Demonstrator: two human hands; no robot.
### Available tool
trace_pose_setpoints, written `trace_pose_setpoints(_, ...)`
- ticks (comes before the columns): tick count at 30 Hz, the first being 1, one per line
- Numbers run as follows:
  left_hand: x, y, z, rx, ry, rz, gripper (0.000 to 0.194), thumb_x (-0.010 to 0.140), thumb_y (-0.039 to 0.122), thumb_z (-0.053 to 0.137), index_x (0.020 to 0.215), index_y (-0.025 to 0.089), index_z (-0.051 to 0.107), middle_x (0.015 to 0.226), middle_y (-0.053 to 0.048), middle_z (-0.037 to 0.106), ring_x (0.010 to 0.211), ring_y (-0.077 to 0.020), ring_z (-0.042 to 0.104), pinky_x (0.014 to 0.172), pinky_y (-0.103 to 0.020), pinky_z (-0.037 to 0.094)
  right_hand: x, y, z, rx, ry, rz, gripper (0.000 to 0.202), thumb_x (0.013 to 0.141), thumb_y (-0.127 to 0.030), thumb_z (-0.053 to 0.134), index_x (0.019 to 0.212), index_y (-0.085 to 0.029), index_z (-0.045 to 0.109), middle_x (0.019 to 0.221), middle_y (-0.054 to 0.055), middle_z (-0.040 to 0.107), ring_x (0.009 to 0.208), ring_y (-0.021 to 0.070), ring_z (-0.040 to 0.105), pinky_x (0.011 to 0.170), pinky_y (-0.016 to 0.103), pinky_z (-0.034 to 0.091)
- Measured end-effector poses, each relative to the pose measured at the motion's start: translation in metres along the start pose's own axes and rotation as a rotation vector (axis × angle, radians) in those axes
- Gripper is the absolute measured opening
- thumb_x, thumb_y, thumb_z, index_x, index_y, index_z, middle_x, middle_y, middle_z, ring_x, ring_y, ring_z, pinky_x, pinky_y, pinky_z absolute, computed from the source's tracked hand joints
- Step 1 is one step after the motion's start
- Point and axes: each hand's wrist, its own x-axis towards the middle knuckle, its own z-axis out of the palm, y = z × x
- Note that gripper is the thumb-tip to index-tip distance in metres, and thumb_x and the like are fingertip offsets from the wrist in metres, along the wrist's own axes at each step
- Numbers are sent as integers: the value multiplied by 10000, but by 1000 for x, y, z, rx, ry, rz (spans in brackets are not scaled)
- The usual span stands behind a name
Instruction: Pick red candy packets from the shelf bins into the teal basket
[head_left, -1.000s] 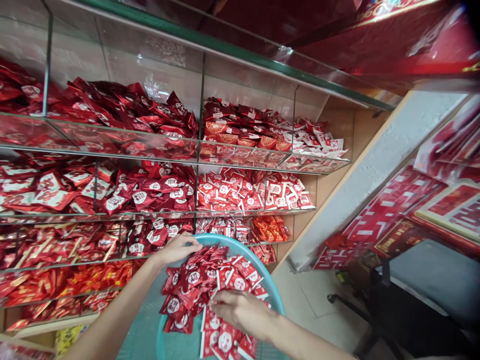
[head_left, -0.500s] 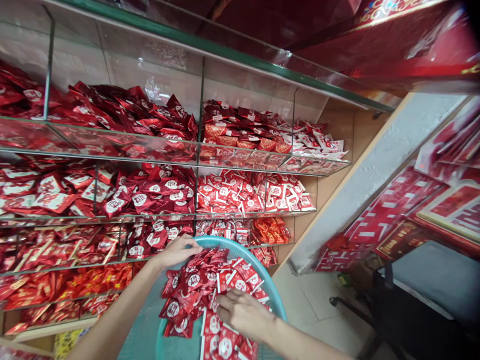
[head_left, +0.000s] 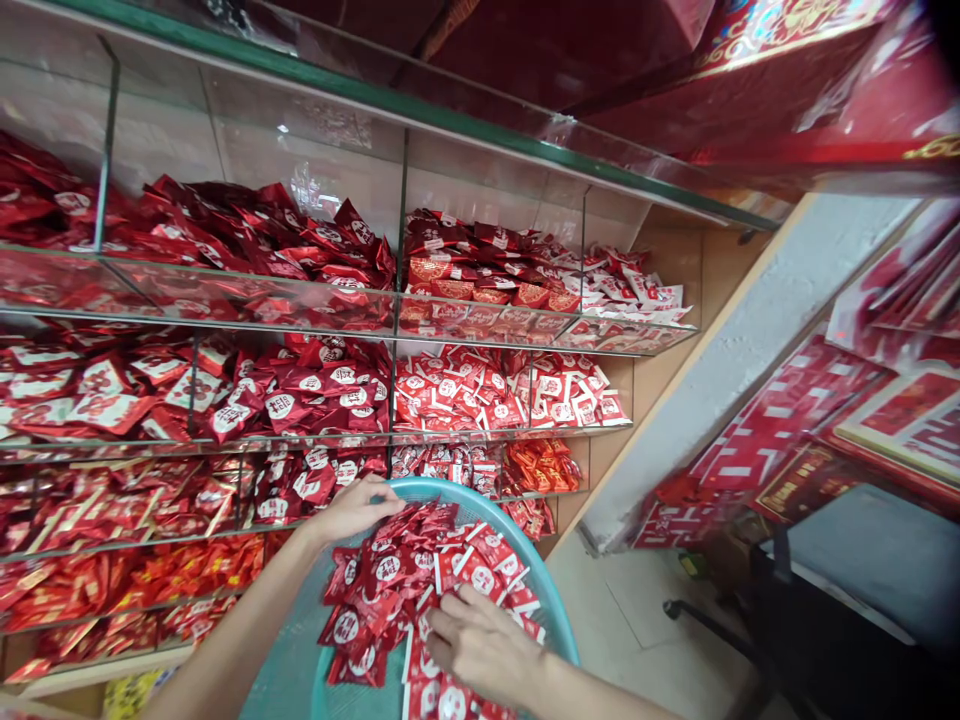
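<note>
A round turquoise plastic basket [head_left: 564,610] holds small sealed snack packets. Dark red packets with white round labels [head_left: 346,626] lie on its left side. Brighter red-and-white packets [head_left: 487,548] are heaped on its right. My left hand [head_left: 361,508] is closed over the basket's far left rim, its fingers pointing right. Among the packets, my right hand [head_left: 484,640] has its fingers curled down onto the red-and-white ones. Its fingertips are partly hidden, so what they pinch, if anything, does not show.
Glass-divided shelves [head_left: 300,320] full of red packets rise just behind the basket. A thick glass shelf edge [head_left: 450,110] crosses above, under large red boxes [head_left: 600,60]. At right stand a black wheeled chair [head_left: 825,620] and stacks of red goods [head_left: 765,420]. Tiled floor [head_left: 622,600] shows between.
The view has shifted slightly, with the shelves now a little lower in the picture. My right hand has moved slightly down over the packets. My left hand stays on the rim.
</note>
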Motion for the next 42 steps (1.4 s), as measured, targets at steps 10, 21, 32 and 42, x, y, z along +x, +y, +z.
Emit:
trace_pose_setpoints(10,-1,-1,0,-7,19,-12,402,704,589,504,727,233,689,890,4,626,895,-189,547,845,-257,377,2,-3,9,-22,84,2,202,872,-246,492,684,-173,505,736,-26,540,731,117,445,774,293,355)
trace_pose_setpoints(21,-2,0,-1,-14,16,-36,415,698,595,503,738,224,681,900,-5,598,922,-193,525,872,-275,369,6,-5,15,-34,152,0,215,878,-222,476,670,-169,501,721,-30,530,688,114,435,683,284,346)
trace_pose_setpoints(32,-2,-2,1,-1,13,7,415,720,585,493,750,219,685,910,-13,621,899,-190,531,868,-275,361,51,63,-69,65,92,96,272,925,-323,339,991,-167,552,928,32,572,852,156,453,743,301,328)
trace_pose_setpoints(42,-3,0,0,4,17,-12,410,713,581,497,730,218,686,901,-1,622,874,-183,541,832,-268,369,148,198,-103,-252,42,488,228,914,-192,354,964,-153,572,969,81,596,920,197,503,782,316,359)
